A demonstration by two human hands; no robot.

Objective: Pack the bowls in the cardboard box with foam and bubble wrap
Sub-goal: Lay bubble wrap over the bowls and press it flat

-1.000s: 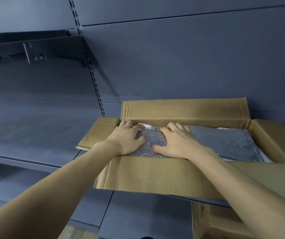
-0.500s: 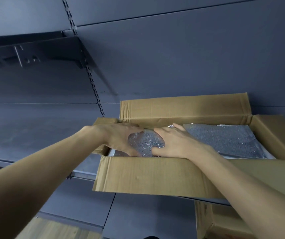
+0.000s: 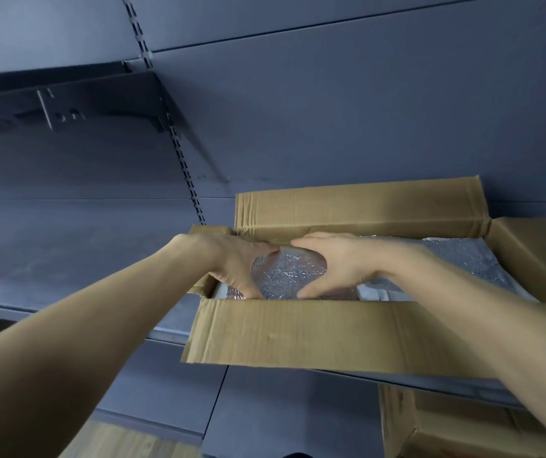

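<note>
No readable text, labels or numbers anywhere.

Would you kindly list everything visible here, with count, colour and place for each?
cardboard box: one, brown, open on the shelf
bubble-wrapped bundle: one, silvery, at the box's left end, between both hands
bubble wrap sheet: one, silvery, lying across the box's right part
white foam: partly seen, near the front wall
shelving: dark grey, behind and under the box
second box: one, brown, lower right
left hand: grips the bundle
right hand: grips the bundle
</note>
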